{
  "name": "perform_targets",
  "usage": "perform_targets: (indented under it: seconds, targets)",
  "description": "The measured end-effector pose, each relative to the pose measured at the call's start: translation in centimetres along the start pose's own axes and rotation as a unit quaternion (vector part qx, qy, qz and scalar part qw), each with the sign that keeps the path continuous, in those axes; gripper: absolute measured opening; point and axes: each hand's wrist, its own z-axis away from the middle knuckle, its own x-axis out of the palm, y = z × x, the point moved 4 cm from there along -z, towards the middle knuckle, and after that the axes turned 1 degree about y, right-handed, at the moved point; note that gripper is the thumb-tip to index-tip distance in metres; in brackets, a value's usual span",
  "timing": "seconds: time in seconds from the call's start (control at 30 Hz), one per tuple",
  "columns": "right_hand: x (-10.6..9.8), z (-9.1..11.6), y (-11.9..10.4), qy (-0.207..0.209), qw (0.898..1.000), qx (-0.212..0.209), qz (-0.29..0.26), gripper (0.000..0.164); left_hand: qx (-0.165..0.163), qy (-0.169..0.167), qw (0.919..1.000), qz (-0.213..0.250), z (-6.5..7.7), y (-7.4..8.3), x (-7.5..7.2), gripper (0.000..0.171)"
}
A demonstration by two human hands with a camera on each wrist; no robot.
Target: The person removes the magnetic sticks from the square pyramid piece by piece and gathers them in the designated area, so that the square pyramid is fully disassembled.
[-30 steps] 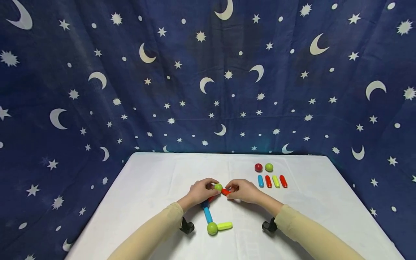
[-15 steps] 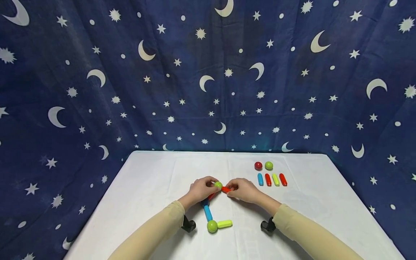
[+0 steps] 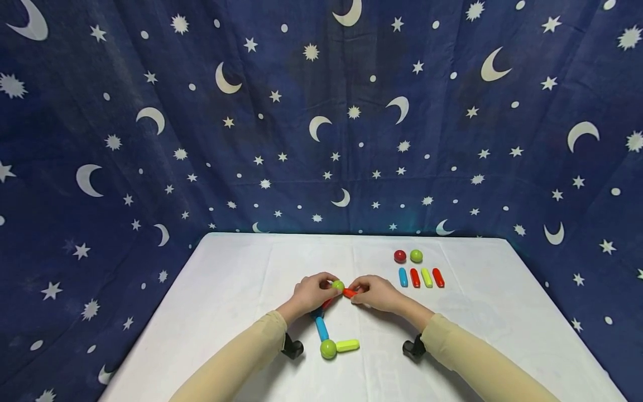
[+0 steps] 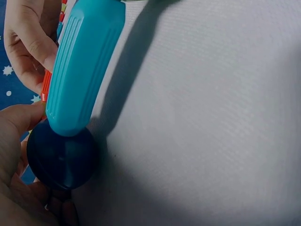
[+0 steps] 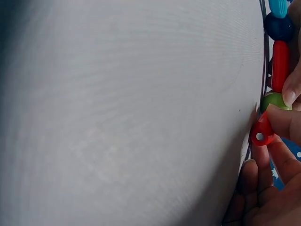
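Note:
My left hand (image 3: 312, 293) pinches a green ball (image 3: 338, 285) between thumb and fingers. With my right hand (image 3: 378, 293) I pinch a red stick (image 5: 263, 132), one end of which meets that ball; a round silvery spot shows on its other end. From the green ball a second red stick (image 5: 281, 66) runs to a dark blue ball (image 4: 63, 153), partly hidden under my left hand in the head view. A blue stick (image 3: 322, 329) continues to a nearer green ball (image 3: 329, 349), and a yellow stick (image 3: 348, 345) points right from there.
Right of my hands, a red ball (image 3: 399, 256) and a green ball (image 3: 416, 255) lie behind a row of loose sticks: blue (image 3: 403, 277), red (image 3: 414, 278), yellow (image 3: 427, 278) and red (image 3: 438, 278). A starry curtain (image 3: 321, 167) stands behind the white table (image 3: 241, 268).
The head view has shifted slightly. Both hands keep hold of the green ball and the red stick, with no plain movement between them.

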Motion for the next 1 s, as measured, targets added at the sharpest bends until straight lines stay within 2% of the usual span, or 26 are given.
perform_targets:
  seconds: [0.3,0.57,0.87,1.0]
  targets:
    - [0.0,-0.3,0.2,-0.011,0.999,0.014,-0.027,0.021,0.004,-0.004,1.0,-0.001,0.0,0.2,0.0,0.028]
    - [-0.3,-0.4,0.5,-0.034,0.997,0.006,-0.065,0.02,0.009,-0.004,0.9999,-0.003,-0.1,0.0,0.0,0.029]
    - [-2.0,0.5,0.9,-0.024,0.987,-0.005,-0.158,0.031,0.009,-0.003,1.0,0.002,-0.1,-0.1,0.0,0.029]
    - [-3.7,1.3,1.0,-0.015,0.982,-0.013,-0.186,0.038,0.009,-0.005,0.9999,0.003,0.0,-0.1,-0.1,0.029]
